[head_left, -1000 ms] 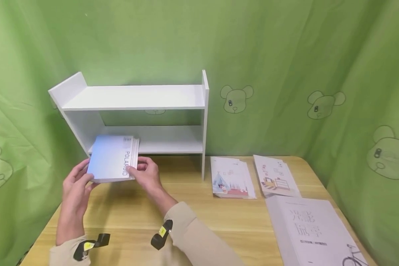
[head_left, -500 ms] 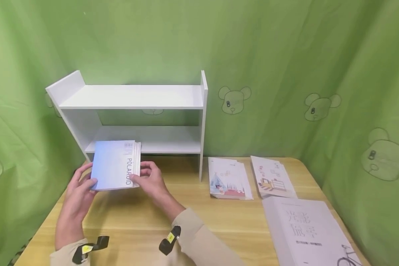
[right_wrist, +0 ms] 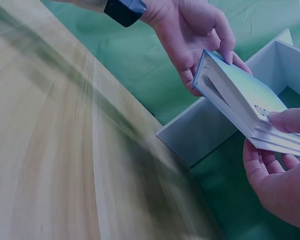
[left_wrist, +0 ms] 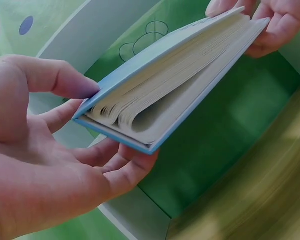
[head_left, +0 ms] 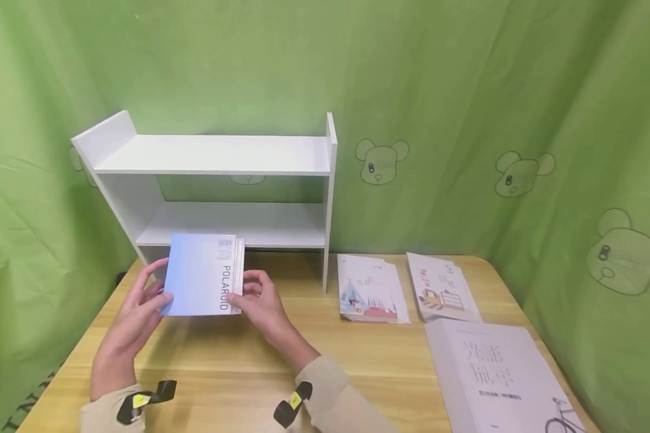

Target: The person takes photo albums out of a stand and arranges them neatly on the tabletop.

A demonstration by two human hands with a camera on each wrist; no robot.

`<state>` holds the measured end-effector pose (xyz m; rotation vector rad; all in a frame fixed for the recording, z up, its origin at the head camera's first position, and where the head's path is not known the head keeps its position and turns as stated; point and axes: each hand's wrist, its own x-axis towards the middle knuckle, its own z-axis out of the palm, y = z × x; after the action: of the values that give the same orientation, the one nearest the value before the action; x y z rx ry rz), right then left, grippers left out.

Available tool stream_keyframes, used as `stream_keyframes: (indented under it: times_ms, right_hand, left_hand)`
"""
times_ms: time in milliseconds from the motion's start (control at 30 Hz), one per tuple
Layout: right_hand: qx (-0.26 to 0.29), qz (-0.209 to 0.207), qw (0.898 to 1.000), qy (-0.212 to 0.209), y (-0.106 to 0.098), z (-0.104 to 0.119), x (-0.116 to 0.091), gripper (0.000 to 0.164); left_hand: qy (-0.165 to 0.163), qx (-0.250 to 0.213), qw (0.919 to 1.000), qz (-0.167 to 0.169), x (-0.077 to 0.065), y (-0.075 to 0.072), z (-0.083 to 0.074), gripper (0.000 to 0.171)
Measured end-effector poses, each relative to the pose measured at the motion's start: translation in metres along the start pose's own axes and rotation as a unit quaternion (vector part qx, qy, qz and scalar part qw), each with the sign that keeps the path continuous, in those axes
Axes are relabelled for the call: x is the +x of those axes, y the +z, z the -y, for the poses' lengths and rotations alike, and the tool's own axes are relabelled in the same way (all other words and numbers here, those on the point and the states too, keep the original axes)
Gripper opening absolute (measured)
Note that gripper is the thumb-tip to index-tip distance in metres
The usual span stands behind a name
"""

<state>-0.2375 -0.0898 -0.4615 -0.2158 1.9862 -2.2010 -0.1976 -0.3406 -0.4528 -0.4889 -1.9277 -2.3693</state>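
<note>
A small blue-and-white book [head_left: 197, 273] marked POLAROID is held above the table, in front of the shelf's lower board. My left hand [head_left: 135, 310] grips its left side, thumb on the cover and fingers beneath, as the left wrist view also shows. At the opposite side my right hand [head_left: 262, 304] pinches it, thumb on the cover near the lettering. From the left wrist view, the book [left_wrist: 170, 85] has thick pages bulging apart between its covers. In the right wrist view both hands hold the tilted book [right_wrist: 245, 100] by opposite ends.
A white two-tier shelf [head_left: 216, 155] stands at the back left of the wooden table [head_left: 238, 373]. To the right lie two stacks of illustrated booklets [head_left: 371, 291] [head_left: 441, 288]. A thick white book [head_left: 498, 373] rests at the front right. Green curtain [head_left: 439, 78] surrounds the table.
Both hands have drawn the book away from the lower shelf, toward the person and slightly right. The cover now faces the head camera more squarely.
</note>
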Motion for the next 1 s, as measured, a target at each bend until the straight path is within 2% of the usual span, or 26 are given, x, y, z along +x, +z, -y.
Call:
stream_keyframes:
  times_ms: [267,433,767,1000]
  right_hand:
    - [0.001,0.015,1.000,-0.015,-0.020,0.003,-0.015,0.053]
    - [-0.005,0.009,1.000,-0.015,-0.038,0.000,-0.021,0.052]
    - [-0.020,0.007,1.000,-0.008,-0.072,-0.003,-0.036,0.055]
    - [-0.016,-0.005,1.000,0.010,-0.096,-0.010,-0.048,0.057]
  left_hand:
    - [-0.047,0.041,0.9976,0.029,0.004,0.008,0.000,0.068]
    - [-0.075,0.060,0.9943,0.048,0.009,0.018,0.004,0.072]
    - [-0.120,0.108,0.9848,0.062,0.017,0.039,0.013,0.076]
    - [-0.135,0.105,0.9807,0.094,0.024,0.057,0.024,0.076]
